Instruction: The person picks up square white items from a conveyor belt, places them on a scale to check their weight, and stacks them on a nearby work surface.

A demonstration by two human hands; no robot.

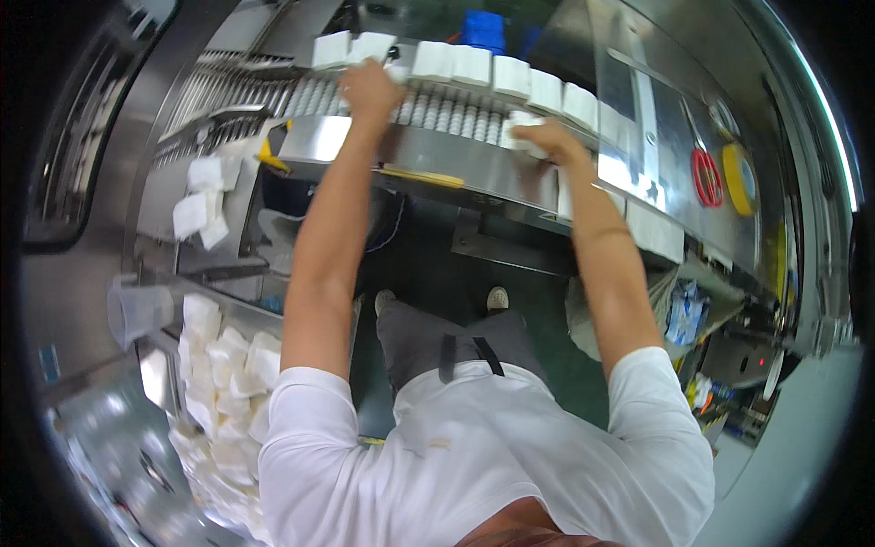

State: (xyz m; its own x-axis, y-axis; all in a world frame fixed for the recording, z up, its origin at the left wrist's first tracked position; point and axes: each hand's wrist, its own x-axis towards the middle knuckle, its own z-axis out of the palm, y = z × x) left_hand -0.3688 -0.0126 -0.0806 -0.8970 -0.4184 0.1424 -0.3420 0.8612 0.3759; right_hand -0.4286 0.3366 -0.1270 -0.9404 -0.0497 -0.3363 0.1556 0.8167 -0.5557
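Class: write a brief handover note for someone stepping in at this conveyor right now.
Left hand: resting on the white blocks lined up on the roller conveyor, grip unclear.
Right hand: closed on a white block at the conveyor's near edge.
Done: a row of blocks sits on the rollers.
Left: a heap of loose blocks in the bin at lower left.

Stainless-steel machine housing [656,137] fills the room — dark green floor [437,273] below, glare on the metal.
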